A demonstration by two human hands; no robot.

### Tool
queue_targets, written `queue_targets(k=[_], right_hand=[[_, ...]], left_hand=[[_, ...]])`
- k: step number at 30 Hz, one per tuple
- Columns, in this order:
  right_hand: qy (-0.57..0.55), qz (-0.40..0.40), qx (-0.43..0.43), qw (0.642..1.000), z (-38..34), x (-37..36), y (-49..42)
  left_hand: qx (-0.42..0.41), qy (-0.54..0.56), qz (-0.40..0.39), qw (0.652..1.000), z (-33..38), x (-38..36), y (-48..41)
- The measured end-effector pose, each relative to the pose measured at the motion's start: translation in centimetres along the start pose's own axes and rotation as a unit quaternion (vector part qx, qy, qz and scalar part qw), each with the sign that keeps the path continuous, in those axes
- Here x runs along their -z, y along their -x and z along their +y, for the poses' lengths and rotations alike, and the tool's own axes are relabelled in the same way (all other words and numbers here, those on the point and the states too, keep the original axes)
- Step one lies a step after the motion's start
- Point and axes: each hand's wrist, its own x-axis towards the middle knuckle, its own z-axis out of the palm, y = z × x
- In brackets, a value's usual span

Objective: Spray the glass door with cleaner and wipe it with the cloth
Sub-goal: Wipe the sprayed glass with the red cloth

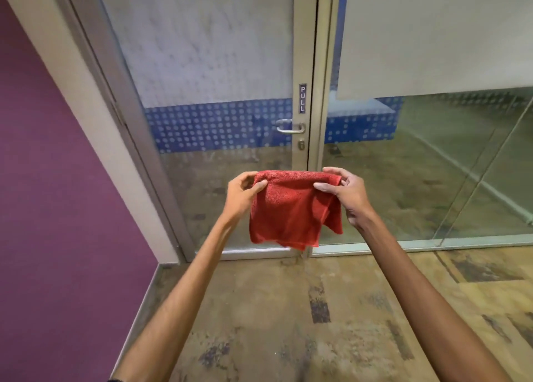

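One glass door [207, 64]: closed, frosted above, with a dotted blue band at handle height; its top is cut off from view.
One cloth [291, 208]: red, held up before the door's lower pane; top edge runs left to right, the rest hangs down in folds.
Two hands: left hand [242, 194] and right hand [346, 194] each pinch a top corner; the fingers behind the cloth are hidden.
One handle [290, 127]: lever pointing left, below one PULL sign [302, 98].

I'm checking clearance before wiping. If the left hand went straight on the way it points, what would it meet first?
Beyond the red cloth that the left hand pinches, probably the glass door, on its clear lower pane below the handle; depth is unclear.
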Motion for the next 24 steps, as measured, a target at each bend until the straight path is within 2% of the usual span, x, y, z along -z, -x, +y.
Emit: queue_targets(k=[4, 9, 12, 18, 24], right_hand=[[-0.100, -0.002, -0.044, 0.994, -0.5, -5.3, -0.9], [-0.082, -0.019, -0.066, 0.994, -0.3, -11.6, -2.4], [-0.064, -0.043, -0.086, 0.993, 0.2, -15.6, -3.4], [-0.026, -0.090, -0.153, 0.984, 2.1, -21.8, -4.9], [0.038, -0.188, -0.206, 0.960, 2.7, -25.6, -7.5]], left_hand=[[0.044, 0.050, 0.024, 0.997, -0.7, 6.1, -1.1], [0.122, 0.112, 0.055, 0.985, -1.7, 13.7, -3.0], [0.147, 0.101, 0.063, 0.982, -2.6, 17.9, -3.6], [0.171, 0.072, 0.029, 0.982, -3.7, 24.5, -4.1], [0.176, 0.002, -0.014, 0.984, -4.6, 28.6, -6.2]])
